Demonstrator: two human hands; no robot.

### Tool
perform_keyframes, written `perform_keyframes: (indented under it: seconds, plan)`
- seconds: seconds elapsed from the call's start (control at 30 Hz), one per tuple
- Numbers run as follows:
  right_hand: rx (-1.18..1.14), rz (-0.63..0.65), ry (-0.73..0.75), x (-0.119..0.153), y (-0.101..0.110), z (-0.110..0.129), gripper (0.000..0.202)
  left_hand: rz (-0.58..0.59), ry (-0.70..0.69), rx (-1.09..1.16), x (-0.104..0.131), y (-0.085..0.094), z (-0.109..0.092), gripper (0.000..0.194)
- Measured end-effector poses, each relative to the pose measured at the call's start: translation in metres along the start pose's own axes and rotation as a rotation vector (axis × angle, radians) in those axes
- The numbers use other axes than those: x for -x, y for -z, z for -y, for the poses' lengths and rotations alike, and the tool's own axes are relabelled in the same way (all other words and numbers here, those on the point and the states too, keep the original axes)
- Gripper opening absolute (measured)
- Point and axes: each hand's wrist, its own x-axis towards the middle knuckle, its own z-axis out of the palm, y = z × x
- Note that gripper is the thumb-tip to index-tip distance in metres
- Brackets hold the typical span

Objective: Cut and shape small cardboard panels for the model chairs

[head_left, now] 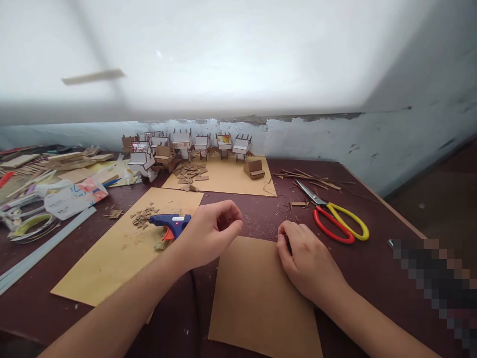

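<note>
Cardboard sheet (261,303) lies at lower centre, probably as a work surface; the right hand (307,256) rests curled at its edge, the left hand (214,231) curls nearby; whether either grips anything, I cannot tell.

No word or number can be read with certainty. A small white label (178,219) on the blue glue gun (160,219) carries print too tiny to make out. Blue and orange-red marks on the white wrapper (67,203) are illegible, as is the coloured print on some small cardboard models (224,140).
</note>
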Motion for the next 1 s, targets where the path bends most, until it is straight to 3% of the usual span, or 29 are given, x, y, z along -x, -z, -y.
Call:
perform_keyframes:
  seconds: [0.13, 0.33, 0.5, 0.7, 1.0]
  plan:
    - [-0.023, 0.034, -0.051, -0.007, 0.014, -0.008, 0.016, 0.011, -0.052, -0.124, 0.007, 0.004, -0.007, 0.013]
    - [0.03, 0.157, 0.012, -0.024, 0.04, -0.027, 0.011, 0.128, -0.132, -0.284, 0.026, 0.014, -0.018, 0.015]
    - [0.012, 0.176, 0.023, -0.029, 0.034, -0.034, 0.012, 0.222, -0.12, -0.351, 0.038, 0.016, -0.016, 0.012]
    - [-0.076, 0.142, 0.094, -0.037, 0.021, -0.036, 0.013, 0.446, -0.184, -0.496, 0.043, -0.003, -0.019, 0.006]
    - [-0.209, 0.155, 0.13, -0.035, 0.027, -0.051, 0.018, 0.551, -0.34, -0.662, 0.036, -0.03, -0.015, 0.01]
